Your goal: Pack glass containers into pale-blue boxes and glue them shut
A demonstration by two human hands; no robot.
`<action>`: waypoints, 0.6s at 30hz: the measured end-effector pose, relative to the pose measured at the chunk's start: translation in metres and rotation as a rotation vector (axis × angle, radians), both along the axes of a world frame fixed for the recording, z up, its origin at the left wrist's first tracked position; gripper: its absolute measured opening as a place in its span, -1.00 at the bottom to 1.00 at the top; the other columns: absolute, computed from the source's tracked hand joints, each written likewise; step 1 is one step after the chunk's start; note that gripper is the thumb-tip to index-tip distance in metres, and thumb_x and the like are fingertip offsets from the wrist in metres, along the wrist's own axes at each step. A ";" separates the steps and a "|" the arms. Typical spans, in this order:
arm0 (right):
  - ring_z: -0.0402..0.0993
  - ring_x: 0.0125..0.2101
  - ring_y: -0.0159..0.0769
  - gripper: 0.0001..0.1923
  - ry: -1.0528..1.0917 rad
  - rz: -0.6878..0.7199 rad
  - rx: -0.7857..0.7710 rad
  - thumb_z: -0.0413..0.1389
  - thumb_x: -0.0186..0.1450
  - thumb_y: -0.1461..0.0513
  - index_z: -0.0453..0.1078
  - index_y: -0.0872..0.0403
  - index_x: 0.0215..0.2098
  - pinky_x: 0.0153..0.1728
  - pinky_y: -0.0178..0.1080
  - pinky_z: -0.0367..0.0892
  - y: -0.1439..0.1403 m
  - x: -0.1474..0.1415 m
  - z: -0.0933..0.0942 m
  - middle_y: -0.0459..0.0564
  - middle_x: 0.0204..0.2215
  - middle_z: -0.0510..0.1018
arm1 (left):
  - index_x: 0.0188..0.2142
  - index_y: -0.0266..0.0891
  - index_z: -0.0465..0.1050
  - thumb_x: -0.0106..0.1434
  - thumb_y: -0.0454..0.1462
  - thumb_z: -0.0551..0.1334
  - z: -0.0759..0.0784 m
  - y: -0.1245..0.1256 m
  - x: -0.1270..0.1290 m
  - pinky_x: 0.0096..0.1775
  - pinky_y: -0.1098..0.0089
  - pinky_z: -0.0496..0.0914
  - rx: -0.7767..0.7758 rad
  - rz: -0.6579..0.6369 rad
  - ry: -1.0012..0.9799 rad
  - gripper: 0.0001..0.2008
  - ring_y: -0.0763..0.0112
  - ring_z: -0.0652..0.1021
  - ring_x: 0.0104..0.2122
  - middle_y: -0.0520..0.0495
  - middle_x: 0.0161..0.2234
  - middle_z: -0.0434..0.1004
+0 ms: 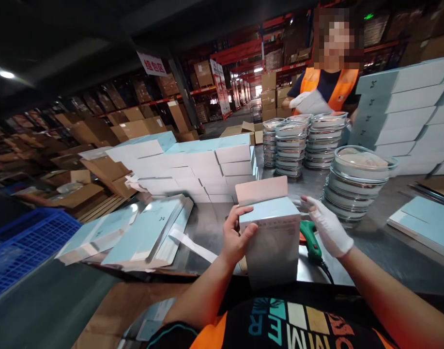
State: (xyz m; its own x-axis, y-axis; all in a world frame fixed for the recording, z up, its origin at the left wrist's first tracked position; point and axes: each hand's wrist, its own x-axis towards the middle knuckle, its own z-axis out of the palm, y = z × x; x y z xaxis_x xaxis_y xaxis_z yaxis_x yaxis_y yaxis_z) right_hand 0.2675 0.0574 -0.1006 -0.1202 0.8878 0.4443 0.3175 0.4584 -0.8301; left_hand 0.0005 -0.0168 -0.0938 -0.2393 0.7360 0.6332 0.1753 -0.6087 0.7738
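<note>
Left hand [235, 237]: bare, its grip wrapped around the left edge of a pale blue box [270, 237], thumb on the front face, fingers over the top corner.
Box: stands upright on the near edge of the steel table [207, 228], between both hands, its top flap raised and open.
Right hand [327, 225]: wears a white glove, fingers spread and loose, fingertips just touching the box's upper right corner, grasping nothing.
Under the right hand: a green-handled tool [311, 242] lies on the table, its black cord trailing toward the person.
Left of the left grip: flat, unfolded blue cartons [145, 232] lie fanned on the table.
Beyond the right grip: a stack of round clear-lidded tins [356, 182].
Farther beyond both grips: folded white and blue boxes [207, 165] piled up, then more stacks of tins [305, 140].
Far side: a co-worker in an orange vest [329, 85].
</note>
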 end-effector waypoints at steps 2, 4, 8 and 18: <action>0.67 0.07 -0.01 -0.30 0.143 0.202 -0.046 0.05 0.45 -0.25 0.39 -0.06 0.35 0.09 0.02 0.59 -0.010 -0.020 0.018 0.14 0.17 0.66 | -0.03 -0.19 0.64 0.24 0.19 0.45 -0.003 0.000 0.005 0.00 0.20 0.52 0.015 -0.063 0.065 -0.44 0.09 0.63 -0.02 -0.20 -0.02 0.57; 0.60 0.17 0.05 -0.29 0.191 0.295 -0.046 0.18 0.41 -0.21 0.41 -0.02 0.35 0.21 0.07 0.51 -0.016 -0.033 0.031 0.15 0.20 0.63 | 0.00 -0.17 0.62 0.31 0.15 0.41 -0.008 0.000 0.008 0.03 0.17 0.53 0.056 -0.126 0.121 -0.50 0.08 0.63 0.03 -0.22 0.03 0.55; 0.54 0.23 0.11 -0.20 0.108 0.347 0.037 0.33 0.30 -0.24 0.44 0.04 0.30 0.26 0.09 0.48 -0.018 -0.023 0.026 0.20 0.20 0.62 | 0.07 -0.13 0.52 0.34 0.07 0.44 -0.019 0.003 0.009 0.17 0.10 0.49 0.203 -0.097 0.096 -0.54 0.04 0.57 0.21 -0.28 0.20 0.46; 0.47 0.34 0.00 -0.64 -0.070 0.503 0.323 0.19 0.53 0.20 0.58 -0.30 0.21 0.33 0.18 0.43 -0.042 -0.001 0.021 0.01 0.38 0.48 | -0.11 -0.09 0.65 0.41 0.08 0.37 -0.003 0.009 -0.009 0.22 -0.14 0.50 0.302 -0.168 0.354 -0.66 0.00 0.62 0.16 -0.21 -0.02 0.66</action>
